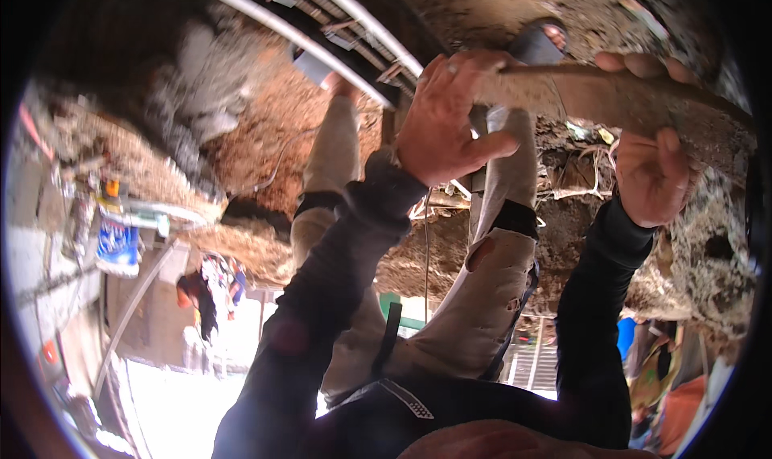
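A rough brown plank (587,97), dirty and apparently wooden, stretches from the middle toward the right rim, its shape bent by the lens. At its left end is my left hand (454,125), fingers over the top edge and thumb stretched out just below; the fingertips are partly hidden. My right hand (655,169) grips the plank farther right, fingertips showing over the upper edge and thumb pressed against the near face. Beyond my left hand lies a steel rebar cage (342,28) between two pale rails.
Uneven reddish earth (257,153) surrounds my legs and sandalled feet. A rocky lump (205,81) rises at the left. Thin roots or wires (591,177) tangle below the plank. A blue-and-white container (118,242) is at far left; a person (209,294) appears lower left.
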The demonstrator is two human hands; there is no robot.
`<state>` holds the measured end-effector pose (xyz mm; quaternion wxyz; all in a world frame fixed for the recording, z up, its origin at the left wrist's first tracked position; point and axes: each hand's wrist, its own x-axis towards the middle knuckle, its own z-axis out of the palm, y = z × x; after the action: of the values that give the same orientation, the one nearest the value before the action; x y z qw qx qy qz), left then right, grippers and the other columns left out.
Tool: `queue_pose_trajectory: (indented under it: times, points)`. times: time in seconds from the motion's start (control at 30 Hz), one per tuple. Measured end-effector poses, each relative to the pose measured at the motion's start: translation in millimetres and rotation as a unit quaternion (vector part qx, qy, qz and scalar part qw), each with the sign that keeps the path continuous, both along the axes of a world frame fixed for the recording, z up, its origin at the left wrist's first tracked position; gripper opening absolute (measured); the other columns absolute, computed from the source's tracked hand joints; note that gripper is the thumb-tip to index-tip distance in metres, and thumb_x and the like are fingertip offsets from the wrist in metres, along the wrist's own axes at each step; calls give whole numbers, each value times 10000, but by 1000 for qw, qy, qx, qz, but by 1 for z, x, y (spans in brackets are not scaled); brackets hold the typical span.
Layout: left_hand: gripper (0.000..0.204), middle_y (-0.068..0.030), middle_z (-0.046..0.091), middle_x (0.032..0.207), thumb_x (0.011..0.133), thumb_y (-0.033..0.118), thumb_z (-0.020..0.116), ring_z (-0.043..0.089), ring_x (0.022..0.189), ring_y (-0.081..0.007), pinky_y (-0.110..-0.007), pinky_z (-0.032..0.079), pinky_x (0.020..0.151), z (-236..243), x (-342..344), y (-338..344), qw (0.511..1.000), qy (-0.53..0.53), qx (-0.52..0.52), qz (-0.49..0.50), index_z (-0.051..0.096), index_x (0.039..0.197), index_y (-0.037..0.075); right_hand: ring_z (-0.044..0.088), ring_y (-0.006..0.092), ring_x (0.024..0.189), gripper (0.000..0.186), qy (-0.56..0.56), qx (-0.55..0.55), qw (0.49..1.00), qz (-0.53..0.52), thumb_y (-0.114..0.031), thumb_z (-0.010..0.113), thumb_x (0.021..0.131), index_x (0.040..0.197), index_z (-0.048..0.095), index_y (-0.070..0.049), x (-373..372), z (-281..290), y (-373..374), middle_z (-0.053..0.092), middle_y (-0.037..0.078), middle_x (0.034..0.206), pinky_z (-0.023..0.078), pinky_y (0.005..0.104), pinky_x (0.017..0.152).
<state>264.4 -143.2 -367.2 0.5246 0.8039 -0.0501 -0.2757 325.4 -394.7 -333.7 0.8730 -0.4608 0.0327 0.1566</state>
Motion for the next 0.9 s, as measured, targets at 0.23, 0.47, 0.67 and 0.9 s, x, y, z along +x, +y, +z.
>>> queue_pose_trajectory:
  times: [0.23, 0.47, 0.67, 0.9]
  points:
    - [261, -76, 674, 790, 867, 317, 745, 668, 702, -221, -390, 530, 703, 17, -41, 124, 987, 83, 80, -113, 704, 964, 78, 578, 379, 1227, 450, 239, 76, 964, -91, -111, 508, 971, 1413, 470, -36, -55, -29, 70, 581, 219, 1329, 449, 626, 1035]
    - [438, -153, 735, 975, 811, 453, 714, 711, 888, -345, -451, 567, 825, -20, -103, 233, 934, 227, 269, -70, 723, 1100, 124, 680, 187, 979, 460, 360, -221, 906, 14, -162, 748, 903, 1295, 560, -13, -123, -90, 153, 668, 79, 1117, 636, 391, 773]
    - [459, -176, 723, 1010, 799, 425, 740, 699, 929, -358, -439, 541, 864, -56, -130, 267, 909, 311, 259, -97, 710, 1120, 98, 662, 169, 923, 445, 374, -341, 862, 22, -150, 815, 846, 1186, 616, 57, -166, -108, 189, 662, 103, 1075, 609, 333, 729]
    - [547, -165, 723, 1029, 835, 559, 693, 695, 971, -319, -414, 527, 900, -129, -150, 270, 926, 275, 258, -17, 697, 1142, 107, 649, 164, 895, 444, 151, -544, 823, 54, -194, 856, 812, 1130, 688, 67, -146, -158, 208, 686, 110, 1007, 558, 286, 707]
